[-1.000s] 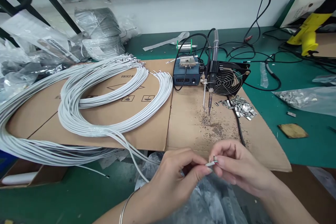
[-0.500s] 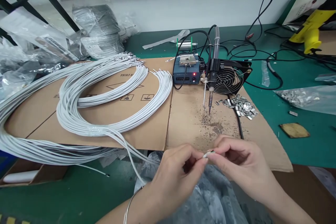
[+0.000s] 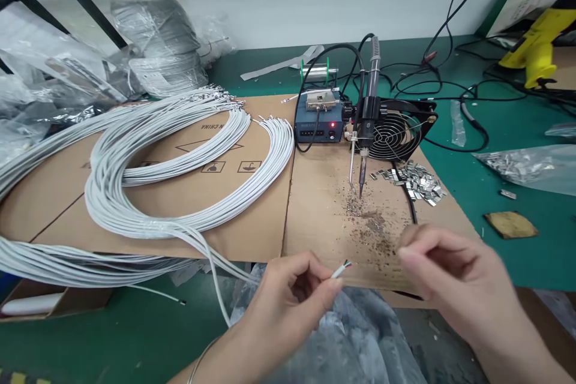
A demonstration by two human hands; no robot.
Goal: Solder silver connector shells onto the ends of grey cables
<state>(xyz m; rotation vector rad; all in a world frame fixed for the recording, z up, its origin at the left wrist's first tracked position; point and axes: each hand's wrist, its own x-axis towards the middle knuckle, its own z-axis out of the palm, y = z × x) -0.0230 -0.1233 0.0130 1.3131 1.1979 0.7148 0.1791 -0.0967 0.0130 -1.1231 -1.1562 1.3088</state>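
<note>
Between the thumb and fingers of my left hand (image 3: 299,294) is the end of a white cable (image 3: 337,272). Thin coloured wires, red and dark green among them, stick out of its tip. My right hand (image 3: 454,270) is off to the right, apart from the cable, with thumb and forefinger pinched together; whether anything small is between them I cannot make out. Ahead of both hands a soldering iron (image 3: 369,102) points down from its stand over the cardboard (image 3: 315,216), where dark specks are scattered.
Coiled white cables (image 3: 252,192) cover the left side. Behind are a blue soldering station (image 3: 318,123) with a red light, a solder spool (image 3: 317,74) and a fan (image 3: 391,132). Small metal connector shells (image 3: 420,183) lie in a pile, near a tan sponge (image 3: 510,224).
My right hand has parted from the cable end and moved right. The coloured wires at the tip now show. My left hand keeps its hold, shifted slightly left.
</note>
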